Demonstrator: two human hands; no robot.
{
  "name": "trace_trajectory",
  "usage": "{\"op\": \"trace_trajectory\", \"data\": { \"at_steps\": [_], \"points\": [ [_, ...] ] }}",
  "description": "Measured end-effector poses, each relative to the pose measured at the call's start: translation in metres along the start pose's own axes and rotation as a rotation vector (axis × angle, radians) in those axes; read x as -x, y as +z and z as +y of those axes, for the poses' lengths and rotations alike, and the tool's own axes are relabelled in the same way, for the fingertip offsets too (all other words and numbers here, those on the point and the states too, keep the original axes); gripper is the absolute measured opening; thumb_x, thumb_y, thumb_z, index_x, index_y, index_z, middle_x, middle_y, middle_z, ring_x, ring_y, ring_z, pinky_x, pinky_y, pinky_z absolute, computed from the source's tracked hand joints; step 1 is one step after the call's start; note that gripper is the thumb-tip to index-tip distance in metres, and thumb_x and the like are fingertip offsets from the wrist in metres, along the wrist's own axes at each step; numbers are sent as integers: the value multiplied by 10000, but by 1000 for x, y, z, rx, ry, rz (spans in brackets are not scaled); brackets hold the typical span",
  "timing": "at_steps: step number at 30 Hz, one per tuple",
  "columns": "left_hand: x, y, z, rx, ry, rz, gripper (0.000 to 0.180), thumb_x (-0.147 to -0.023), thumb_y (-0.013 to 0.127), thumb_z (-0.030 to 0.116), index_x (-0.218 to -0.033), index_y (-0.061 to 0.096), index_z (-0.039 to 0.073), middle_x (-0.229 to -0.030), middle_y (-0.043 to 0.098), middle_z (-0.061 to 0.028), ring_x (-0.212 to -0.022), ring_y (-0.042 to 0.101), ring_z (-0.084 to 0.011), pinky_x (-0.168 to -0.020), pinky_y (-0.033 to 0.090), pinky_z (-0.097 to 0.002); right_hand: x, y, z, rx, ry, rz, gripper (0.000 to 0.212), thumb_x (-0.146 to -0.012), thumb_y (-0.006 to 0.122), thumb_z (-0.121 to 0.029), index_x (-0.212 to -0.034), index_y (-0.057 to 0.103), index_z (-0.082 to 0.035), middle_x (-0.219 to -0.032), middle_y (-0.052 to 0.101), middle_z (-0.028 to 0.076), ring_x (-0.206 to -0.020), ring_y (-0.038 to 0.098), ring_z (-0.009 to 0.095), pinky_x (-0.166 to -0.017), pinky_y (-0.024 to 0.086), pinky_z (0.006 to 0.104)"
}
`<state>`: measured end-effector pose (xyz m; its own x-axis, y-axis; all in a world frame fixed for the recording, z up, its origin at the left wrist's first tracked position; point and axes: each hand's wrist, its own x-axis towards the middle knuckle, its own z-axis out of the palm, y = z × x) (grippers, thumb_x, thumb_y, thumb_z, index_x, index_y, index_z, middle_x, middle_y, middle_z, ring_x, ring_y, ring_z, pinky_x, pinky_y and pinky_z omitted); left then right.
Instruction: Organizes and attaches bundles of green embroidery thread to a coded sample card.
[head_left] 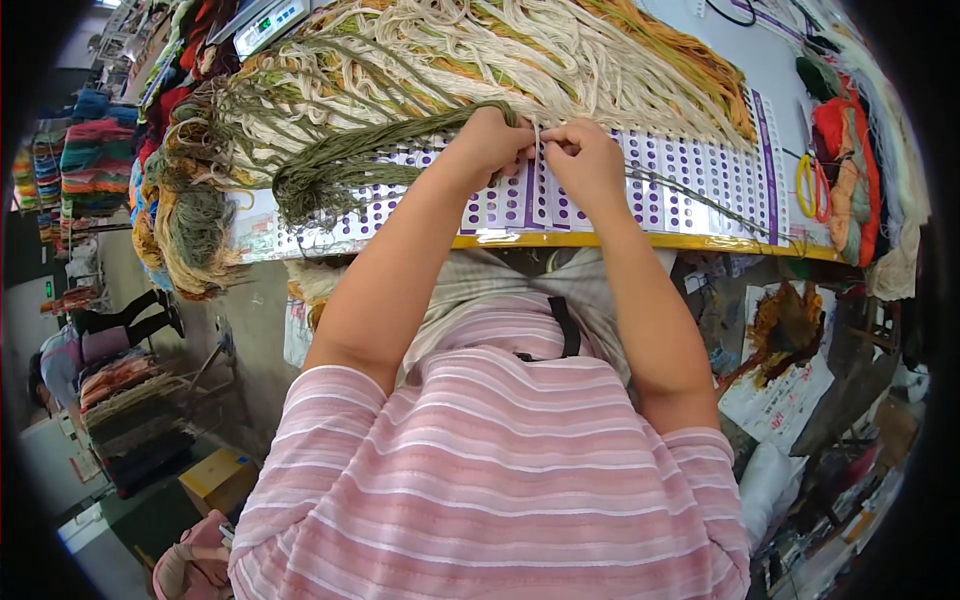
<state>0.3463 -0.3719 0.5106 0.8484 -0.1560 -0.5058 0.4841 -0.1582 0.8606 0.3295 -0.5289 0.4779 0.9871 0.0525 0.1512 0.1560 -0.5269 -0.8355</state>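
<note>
My left hand [490, 146] is closed at the right end of a dark olive-green yarn skein [380, 137], whose looped bulk lies leftward over the table edge side. Close beside it, my right hand [583, 158] is pinched, fingertips almost meeting those of the left. What the right fingers hold is too small to make out. Beneath both hands lie white cards with rows of holes [655, 200], purple showing through them. A narrow white strip [539, 190] runs down between my hands. Beyond them spreads a thick mass of cream, orange and green yarn [500, 62].
A digital scale [270, 27] stands at the back left. Scissors with yellow and red handles [812, 188] lie at the right, near red and peach skeins [850, 160]. Dyed yarn hangs on racks [95, 160] at the far left, where another person [65, 360] bends over.
</note>
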Motion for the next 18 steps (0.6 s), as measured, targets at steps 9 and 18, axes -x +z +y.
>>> {"op": "trace_trajectory", "data": {
  "at_steps": [9, 18],
  "points": [
    [10, -20, 0, 24, 166, 269, 115, -807, 637, 143, -824, 589, 40, -774, 610, -51, -490, 436, -86, -435, 348, -237, 11, 0, -4, 203, -155, 87, 213, -770, 659, -112, -978, 693, -82, -927, 618, 46, -728, 631, 210, -673, 511, 321],
    [31, -54, 10, 1085, -140, -333, 163, -903, 516, 106, -1021, 567, 5, -642, 453, 27, -422, 289, -22, -334, 264, -159, 4, 1, -10, 502, -273, 47, 60, -801, 618, -109, -842, 609, -66, -910, 551, 104, -869, 569, 288, -734, 474, 407]
  ]
}}
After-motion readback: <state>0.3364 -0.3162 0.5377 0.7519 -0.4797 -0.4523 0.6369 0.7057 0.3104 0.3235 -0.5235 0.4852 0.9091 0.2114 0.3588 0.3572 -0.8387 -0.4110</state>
